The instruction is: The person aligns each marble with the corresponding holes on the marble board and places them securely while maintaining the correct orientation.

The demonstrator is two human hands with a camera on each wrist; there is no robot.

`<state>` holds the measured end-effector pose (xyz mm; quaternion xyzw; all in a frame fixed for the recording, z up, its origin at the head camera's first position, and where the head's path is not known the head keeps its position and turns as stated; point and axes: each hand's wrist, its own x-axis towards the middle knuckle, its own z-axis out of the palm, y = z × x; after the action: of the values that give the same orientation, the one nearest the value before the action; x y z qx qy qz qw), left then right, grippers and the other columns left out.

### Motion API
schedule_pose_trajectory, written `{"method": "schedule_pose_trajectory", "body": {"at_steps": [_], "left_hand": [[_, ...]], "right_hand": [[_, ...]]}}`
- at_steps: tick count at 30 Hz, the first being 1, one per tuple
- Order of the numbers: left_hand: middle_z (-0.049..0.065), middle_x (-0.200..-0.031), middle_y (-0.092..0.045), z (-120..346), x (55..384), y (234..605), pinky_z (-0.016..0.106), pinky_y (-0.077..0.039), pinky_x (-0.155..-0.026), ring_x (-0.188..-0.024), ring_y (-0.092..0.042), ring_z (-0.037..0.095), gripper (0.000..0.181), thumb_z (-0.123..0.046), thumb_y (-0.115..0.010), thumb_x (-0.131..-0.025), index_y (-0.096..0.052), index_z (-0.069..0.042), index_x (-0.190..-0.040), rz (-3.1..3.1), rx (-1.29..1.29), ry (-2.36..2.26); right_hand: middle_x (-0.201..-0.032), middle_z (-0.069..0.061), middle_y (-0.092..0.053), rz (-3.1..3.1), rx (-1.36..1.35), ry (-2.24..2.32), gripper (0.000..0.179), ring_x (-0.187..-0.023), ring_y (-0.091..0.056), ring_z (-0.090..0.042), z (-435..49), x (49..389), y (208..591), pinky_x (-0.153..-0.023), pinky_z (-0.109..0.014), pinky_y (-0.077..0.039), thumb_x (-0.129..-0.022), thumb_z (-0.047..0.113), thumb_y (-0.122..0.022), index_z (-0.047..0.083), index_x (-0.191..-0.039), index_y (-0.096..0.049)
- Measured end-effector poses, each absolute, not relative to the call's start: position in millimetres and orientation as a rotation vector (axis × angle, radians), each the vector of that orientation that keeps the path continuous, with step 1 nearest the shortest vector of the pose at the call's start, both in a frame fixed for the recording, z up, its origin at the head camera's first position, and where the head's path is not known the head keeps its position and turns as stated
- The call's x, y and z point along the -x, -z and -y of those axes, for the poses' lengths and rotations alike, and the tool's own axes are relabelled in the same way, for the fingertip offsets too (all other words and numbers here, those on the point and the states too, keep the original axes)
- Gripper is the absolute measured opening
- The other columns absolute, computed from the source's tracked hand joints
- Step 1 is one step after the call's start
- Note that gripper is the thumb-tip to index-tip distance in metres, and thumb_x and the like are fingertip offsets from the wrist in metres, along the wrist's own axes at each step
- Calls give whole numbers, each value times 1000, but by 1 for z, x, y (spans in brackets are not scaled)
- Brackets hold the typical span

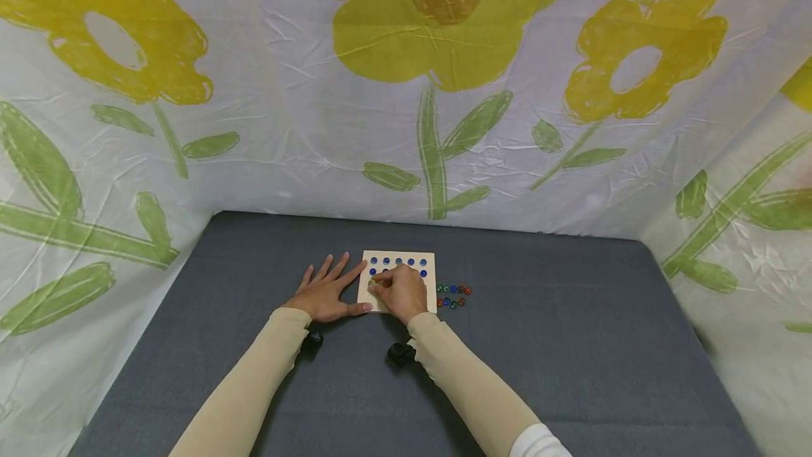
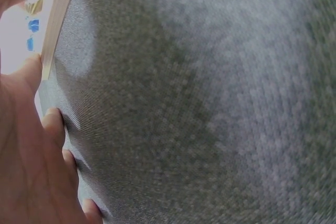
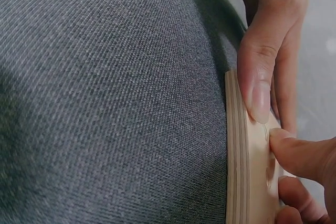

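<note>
While my spread left hand (image 1: 325, 298) braces the board (image 1: 431, 266), my right hand (image 1: 404, 293) pinches a yellowish marble (image 1: 371, 283), probably slick, best gripped diametrically.

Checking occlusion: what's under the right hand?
The wooden board, with blue marbles showing either side of the right hand in the second row from top. Spots directly beneath it are covered; can't tell if filled.

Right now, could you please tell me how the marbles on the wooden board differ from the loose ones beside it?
Colour: the board's marbles look mostly blue, while the loose marbles mix red, green and blue.
Place: the board's marbles sit on the wooden board; the loose marbles lie on the dark cloth to its right.
Spacing: the board's marbles stand apart, whereas the loose marbles cluster closely.
Both sets are small and round.
</note>
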<state>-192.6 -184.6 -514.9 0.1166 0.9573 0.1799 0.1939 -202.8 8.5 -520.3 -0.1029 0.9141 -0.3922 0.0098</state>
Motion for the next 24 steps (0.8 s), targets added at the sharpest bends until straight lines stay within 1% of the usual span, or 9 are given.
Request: {"method": "schedule_pose_trajectory", "body": {"at_steps": [11, 18, 24], "left_hand": [[13, -170, -3, 185, 193, 514, 66, 6, -119, -154, 4, 41, 96, -73, -57, -90, -18, -27, -165, -2684, -330, -512], [13, -170, -4, 185, 194, 514, 66, 5, -119, -154, 4, 42, 96, -74, -56, -90, -18, -27, -165, -2686, -332, -516], [14, -170, -3, 186, 194, 517, 65, 7, -119, -154, 5, 41, 99, -75, -58, -88, -18, -27, -165, -2682, -331, -525]], "right_hand": [[-79, 2, -74, -2869, 344, 1207, 19, -70, -64, -11, -10, 202, 519, -62, -30, -51, -84, 20, -86, 13, -101, -84], [-85, -1, -76, -2839, 351, 1229, 20, -76, -68, -15, -12, 202, 518, -67, -33, -55, -85, 20, -86, 13, -104, -83], [-87, -2, -76, -2810, 355, 1259, 21, -76, -67, -15, -16, 200, 515, -65, -31, -53, -85, 20, -85, 11, -104, -83]]}}
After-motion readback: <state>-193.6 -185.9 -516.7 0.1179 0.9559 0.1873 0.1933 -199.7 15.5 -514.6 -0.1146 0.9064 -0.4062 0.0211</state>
